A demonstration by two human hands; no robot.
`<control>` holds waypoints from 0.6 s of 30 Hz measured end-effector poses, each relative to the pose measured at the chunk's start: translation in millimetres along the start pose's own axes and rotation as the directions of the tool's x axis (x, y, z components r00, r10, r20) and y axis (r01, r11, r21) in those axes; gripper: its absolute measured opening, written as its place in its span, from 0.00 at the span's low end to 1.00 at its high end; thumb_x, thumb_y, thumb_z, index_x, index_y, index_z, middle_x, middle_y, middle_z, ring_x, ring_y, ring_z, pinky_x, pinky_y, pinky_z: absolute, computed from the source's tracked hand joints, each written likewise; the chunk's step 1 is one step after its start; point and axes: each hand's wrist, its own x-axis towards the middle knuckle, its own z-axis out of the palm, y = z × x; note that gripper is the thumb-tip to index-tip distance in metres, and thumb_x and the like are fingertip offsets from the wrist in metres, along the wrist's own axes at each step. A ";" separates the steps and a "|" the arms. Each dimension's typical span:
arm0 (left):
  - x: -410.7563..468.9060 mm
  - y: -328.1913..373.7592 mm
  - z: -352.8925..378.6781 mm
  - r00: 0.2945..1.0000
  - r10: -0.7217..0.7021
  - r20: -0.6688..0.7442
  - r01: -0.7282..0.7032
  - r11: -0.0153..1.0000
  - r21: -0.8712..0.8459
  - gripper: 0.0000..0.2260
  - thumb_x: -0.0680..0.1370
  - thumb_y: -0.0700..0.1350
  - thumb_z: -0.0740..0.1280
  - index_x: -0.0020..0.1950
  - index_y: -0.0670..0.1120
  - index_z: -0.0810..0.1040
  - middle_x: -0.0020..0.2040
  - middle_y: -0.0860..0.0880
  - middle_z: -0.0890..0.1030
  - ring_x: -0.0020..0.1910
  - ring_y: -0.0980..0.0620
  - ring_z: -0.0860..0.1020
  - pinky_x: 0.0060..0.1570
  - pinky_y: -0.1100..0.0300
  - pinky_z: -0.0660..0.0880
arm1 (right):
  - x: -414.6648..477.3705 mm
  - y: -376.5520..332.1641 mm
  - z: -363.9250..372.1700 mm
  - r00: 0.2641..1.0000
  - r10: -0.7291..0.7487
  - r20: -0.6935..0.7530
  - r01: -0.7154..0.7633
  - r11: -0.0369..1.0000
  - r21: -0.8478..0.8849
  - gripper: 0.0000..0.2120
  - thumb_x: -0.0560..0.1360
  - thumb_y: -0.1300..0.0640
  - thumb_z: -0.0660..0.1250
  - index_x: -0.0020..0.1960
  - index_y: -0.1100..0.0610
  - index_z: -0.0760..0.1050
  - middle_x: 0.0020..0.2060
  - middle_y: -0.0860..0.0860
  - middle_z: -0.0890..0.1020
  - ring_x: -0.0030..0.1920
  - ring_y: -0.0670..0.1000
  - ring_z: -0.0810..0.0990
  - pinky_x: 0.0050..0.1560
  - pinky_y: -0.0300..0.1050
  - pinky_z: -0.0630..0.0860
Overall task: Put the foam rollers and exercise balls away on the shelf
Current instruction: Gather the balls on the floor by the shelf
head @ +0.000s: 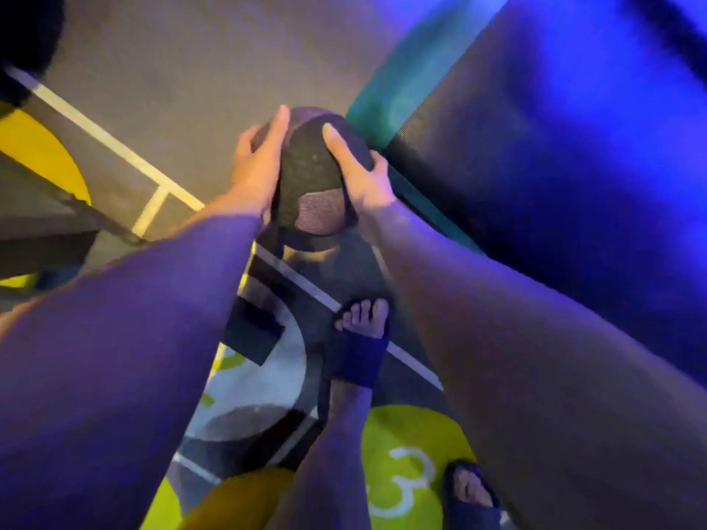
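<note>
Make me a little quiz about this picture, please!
1. True or false: only one hand holds the ball.
2. Which number is on the green circle? A) 3 B) 7 C) 9
3. Fill in: the person wears dark ____.

Key:
1. False: the left hand and the right hand both grip it.
2. A
3. sandals
</note>
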 end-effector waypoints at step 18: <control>-422.8 -56.3 99.6 0.891 -0.012 0.454 -0.390 0.490 0.779 0.32 0.68 0.70 0.74 0.67 0.57 0.76 0.59 0.51 0.79 0.60 0.49 0.78 0.64 0.48 0.76 | -385.4 159.9 -240.3 0.927 0.359 -0.108 -0.182 0.684 0.707 0.37 0.63 0.30 0.73 0.68 0.40 0.72 0.59 0.46 0.84 0.59 0.55 0.84 0.55 0.64 0.79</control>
